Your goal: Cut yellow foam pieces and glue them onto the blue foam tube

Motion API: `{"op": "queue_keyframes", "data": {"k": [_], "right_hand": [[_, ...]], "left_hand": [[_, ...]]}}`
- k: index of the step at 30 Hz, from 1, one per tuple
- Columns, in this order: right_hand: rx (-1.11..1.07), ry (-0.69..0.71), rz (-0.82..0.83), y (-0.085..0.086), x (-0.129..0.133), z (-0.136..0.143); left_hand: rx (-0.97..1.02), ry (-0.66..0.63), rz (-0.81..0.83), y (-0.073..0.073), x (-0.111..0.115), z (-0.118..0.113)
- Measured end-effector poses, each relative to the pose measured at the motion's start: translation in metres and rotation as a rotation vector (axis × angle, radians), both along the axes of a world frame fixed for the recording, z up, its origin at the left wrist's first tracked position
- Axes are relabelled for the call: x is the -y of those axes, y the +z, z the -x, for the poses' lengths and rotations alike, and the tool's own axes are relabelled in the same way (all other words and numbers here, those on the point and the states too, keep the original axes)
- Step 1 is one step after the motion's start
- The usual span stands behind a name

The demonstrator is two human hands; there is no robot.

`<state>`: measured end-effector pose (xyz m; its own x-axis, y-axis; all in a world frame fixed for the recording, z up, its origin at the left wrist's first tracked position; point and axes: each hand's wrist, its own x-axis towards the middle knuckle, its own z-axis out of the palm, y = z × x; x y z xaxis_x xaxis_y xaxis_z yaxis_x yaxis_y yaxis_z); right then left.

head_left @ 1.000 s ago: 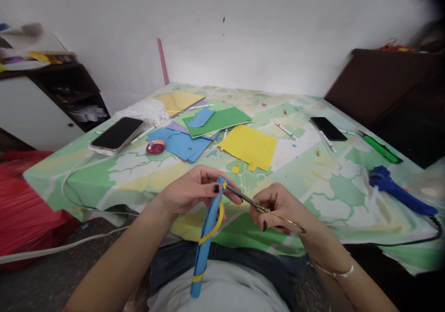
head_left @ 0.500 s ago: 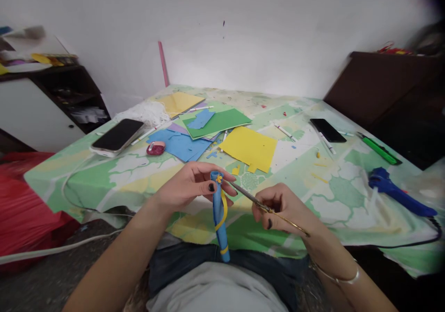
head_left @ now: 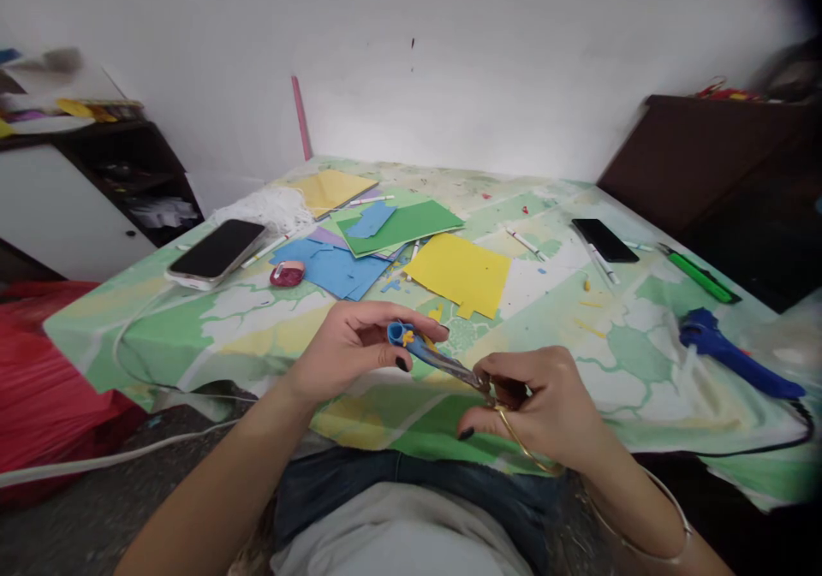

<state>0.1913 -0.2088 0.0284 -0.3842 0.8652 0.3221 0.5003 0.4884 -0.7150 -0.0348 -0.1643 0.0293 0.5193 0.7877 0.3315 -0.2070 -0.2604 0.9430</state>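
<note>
My left hand (head_left: pixel 350 349) grips a rolled blue tube (head_left: pixel 396 334) between thumb and fingers above the table's near edge. The tube's open end faces me, with a small yellow flower-like piece (head_left: pixel 408 337) at its rim. A yellow strip runs along the tube, partly hidden by my fingers. Gold-handled scissors (head_left: pixel 459 371) are in my right hand (head_left: pixel 545 396), fingers closed around the handle area. Their blades point left and lie along or against the tube; whether anything sits between them I cannot tell.
Beyond my hands lie a yellow sheet (head_left: pixel 462 272), a green sheet (head_left: pixel 424 225), blue sheets (head_left: pixel 340 268) and scraps. Phones (head_left: pixel 218 249) (head_left: pixel 604 240) rest on both sides. At right are a green cutter (head_left: pixel 701 276) and a blue glue gun (head_left: pixel 738 358) with a cord.
The tube has swung from hanging down to slanting toward the right, its open end turned toward me. My right hand has turned, and the scissors' gold handle now tips lower.
</note>
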Motion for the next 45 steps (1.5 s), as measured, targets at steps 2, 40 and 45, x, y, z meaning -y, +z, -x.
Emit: {"op": "queue_keyframes", "data": {"k": [2,40,45], "right_hand": [[0.044,-0.017,-0.099,-0.0005,-0.0004,0.0019],[0.245,-0.126,-0.566,-0.0075,-0.0032,0.0048],[0.242,-0.127,-0.568,-0.0062,-0.0033,0.0059]], "left_hand": [[-0.022,0.011,-0.005,-0.0004,0.0000,-0.0006],[-0.066,0.079,-0.026,-0.0054,-0.0007,-0.0060],[-0.052,0.107,-0.026,-0.0080,0.0000,-0.0083]]}}
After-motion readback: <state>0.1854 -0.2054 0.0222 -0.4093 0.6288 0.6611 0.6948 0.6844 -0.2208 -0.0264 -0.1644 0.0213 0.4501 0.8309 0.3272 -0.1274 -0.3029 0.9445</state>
